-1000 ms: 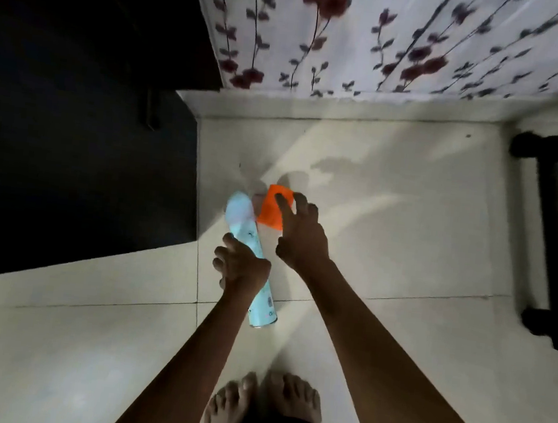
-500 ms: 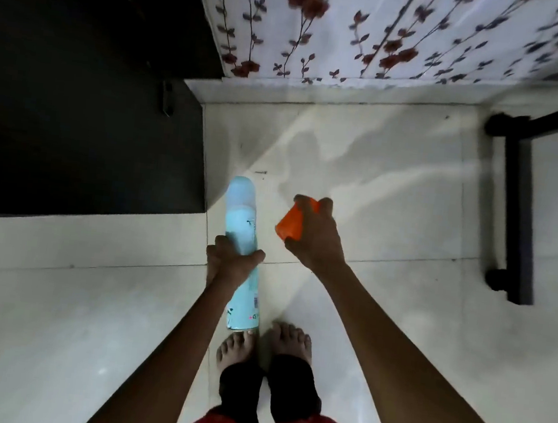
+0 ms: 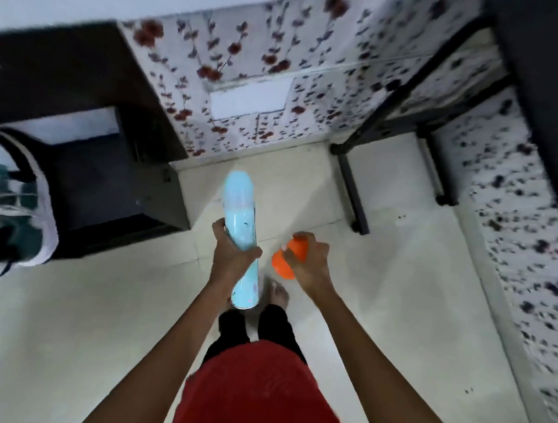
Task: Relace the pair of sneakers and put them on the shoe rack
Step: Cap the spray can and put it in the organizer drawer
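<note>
Now my left hand [image 3: 231, 258] grips the blue spray can [image 3: 240, 221], my right hand [image 3: 310, 263] holds an orange cap [image 3: 286, 258]; a sneaker [image 3: 6, 206] has come into view far left, beside the dark cabinet [image 3: 79, 63].

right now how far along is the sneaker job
Done: one green-and-white sneaker lies at the left edge, lacing too blurred to judge. In hand: the left hand grips a blue spray can, the right hand holds an orange cap. Left: no second sneaker in view.
</note>
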